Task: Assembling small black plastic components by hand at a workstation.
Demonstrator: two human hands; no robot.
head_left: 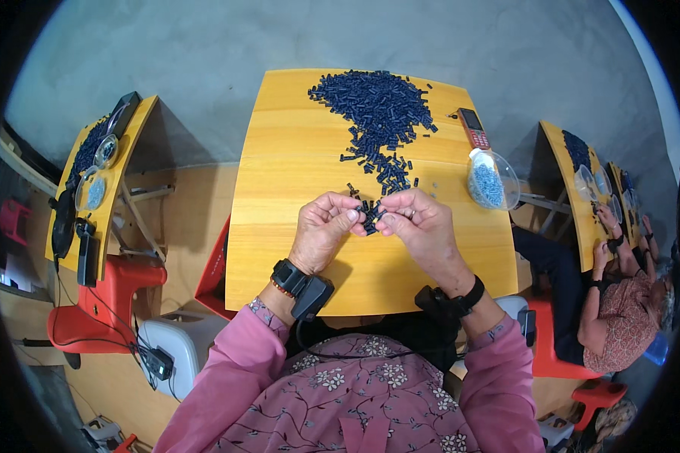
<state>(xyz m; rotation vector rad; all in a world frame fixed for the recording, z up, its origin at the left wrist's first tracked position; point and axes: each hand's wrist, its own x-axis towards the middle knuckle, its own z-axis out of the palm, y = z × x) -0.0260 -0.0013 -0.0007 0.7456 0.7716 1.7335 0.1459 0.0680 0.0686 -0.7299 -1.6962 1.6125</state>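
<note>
Both my hands are raised over the near middle of a yellow wooden table (272,166), fingertips a short gap apart. The thumb and forefinger of my left hand (326,228) are pinched on a small dark tubular piece, mostly covered by the fingers. My right hand (421,228) pinches likewise, with a small dark piece at its fingertips. Just behind and below the fingertips lie several loose dark pieces (371,220). A trail of them leads back to a large pile of short black-blue tubular pieces (372,102) at the table's far edge.
On the right side stand a clear plastic bowl (511,181) with small light-blue pieces (487,186) and a red mobile phone (474,128). Neighbouring tables (140,128) flank mine. A co-worker (627,325) sits at the right one. Red stools (102,309) and cables (140,343) are at left.
</note>
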